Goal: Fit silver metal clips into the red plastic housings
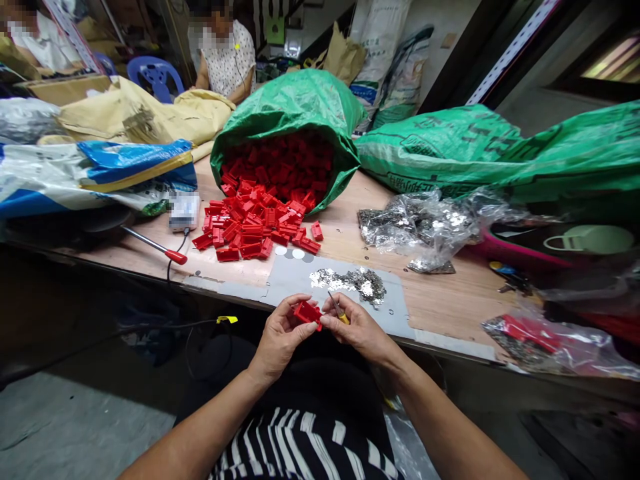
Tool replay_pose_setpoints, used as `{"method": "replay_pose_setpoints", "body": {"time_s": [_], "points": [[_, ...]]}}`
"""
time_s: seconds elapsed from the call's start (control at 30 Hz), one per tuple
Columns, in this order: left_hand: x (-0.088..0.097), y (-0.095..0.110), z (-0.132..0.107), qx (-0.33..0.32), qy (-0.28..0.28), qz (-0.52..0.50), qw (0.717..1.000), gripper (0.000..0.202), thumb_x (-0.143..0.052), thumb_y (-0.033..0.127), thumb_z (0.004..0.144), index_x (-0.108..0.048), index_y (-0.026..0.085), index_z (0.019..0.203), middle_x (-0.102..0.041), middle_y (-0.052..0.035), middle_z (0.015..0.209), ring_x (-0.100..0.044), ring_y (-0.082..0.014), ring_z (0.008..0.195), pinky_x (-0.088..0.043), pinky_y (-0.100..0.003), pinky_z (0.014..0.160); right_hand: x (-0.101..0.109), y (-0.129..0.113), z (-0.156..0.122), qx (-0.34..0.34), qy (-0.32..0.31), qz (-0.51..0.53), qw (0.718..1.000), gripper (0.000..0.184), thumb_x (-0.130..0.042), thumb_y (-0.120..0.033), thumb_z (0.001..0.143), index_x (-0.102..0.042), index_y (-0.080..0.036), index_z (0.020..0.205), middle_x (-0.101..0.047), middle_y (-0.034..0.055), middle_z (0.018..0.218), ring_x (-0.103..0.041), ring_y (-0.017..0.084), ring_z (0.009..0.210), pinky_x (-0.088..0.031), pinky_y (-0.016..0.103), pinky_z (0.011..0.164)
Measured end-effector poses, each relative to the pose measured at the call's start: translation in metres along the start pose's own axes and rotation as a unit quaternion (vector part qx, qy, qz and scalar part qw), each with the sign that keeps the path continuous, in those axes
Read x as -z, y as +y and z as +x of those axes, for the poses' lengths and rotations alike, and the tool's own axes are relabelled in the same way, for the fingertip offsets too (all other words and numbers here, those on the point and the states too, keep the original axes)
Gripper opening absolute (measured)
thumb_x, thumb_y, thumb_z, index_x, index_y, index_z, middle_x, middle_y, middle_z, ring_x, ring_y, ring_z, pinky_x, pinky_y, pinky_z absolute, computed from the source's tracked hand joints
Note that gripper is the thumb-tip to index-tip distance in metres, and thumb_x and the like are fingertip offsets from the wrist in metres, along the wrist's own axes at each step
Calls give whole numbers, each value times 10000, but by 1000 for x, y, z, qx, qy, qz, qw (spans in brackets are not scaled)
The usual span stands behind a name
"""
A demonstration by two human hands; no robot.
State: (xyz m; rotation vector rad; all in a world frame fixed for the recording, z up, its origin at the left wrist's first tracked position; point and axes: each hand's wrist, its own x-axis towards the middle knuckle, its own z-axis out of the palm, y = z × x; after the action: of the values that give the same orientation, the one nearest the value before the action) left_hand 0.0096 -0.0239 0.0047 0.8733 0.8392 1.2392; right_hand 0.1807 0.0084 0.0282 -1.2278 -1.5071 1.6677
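Note:
My left hand (pixel 283 333) is closed round a small red plastic housing (pixel 307 313), its hollow side facing up. Close against it, my right hand (pixel 357 328) grips a small screwdriver with a yellow handle (pixel 344 319), its thin shaft pointing up and left. The right fingertips meet the red piece at its right end; whether they pinch a small part there is hidden. Just beyond my hands, a pile of small shiny metal pieces (pixel 367 285) lies on a grey mat (pixel 397 313). Farther back, loose red plastic housings (pixel 250 227) spill out of a green woven sack (pixel 300 100).
Clear bags of metal parts (pixel 425 223) lie at the right, before a second green sack (pixel 450 147). A red-handled tool (pixel 175 256) and a small white box with a cable (pixel 184 212) are at the left. Another person (pixel 227 60) sits across the table.

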Motion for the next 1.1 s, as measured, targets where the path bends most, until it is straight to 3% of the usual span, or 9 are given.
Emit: {"method": "replay_pose_setpoints", "body": {"time_s": [0.13,0.3,0.43,0.67,1.1], "points": [[3,4,4,-47,-17,75,996,351,-725,220,736,-589,216,1059,-656,-52,1091,-628,-189,985,-476,-309,901,1,2,3,47,46,-104,992,321,-654,-432,793,-501,-205,960,-538,-20,819,-498,111,666,-420,239,599],[15,8,16,-103,30,248,963,295,-693,206,743,-623,219,1029,-686,-37,963,-643,-182,847,-493,-297,810,9,-1,4,127,83,-293,944,228,-456,-317,926,-588,-214,1081,-581,60,981,-548,190,928,-442,341,846],[23,8,26,-147,20,336,930,342,-671,154,727,-662,249,1056,-697,-35,989,-638,-201,887,-486,-334,861,7,1,6,139,71,-344,926,263,-465,-269,921,-614,-234,1134,-633,57,942,-598,183,872,-468,323,805],[25,7,33,-169,-15,375,911,466,-650,91,722,-656,302,1138,-703,-25,1079,-643,-225,1000,-392,-435,1045,-2,1,10,139,68,-385,910,193,-515,-190,870,-655,-216,1000,-698,37,945,-638,174,845,-479,301,792],[29,7,36,-182,-35,404,896,438,-668,97,734,-654,277,1134,-709,-34,1084,-661,-210,990,-471,-388,968,-8,-2,11,136,54,-463,874,181,-503,-151,889,-648,-199,986,-670,54,927,-624,175,872,-471,287,805]]}}
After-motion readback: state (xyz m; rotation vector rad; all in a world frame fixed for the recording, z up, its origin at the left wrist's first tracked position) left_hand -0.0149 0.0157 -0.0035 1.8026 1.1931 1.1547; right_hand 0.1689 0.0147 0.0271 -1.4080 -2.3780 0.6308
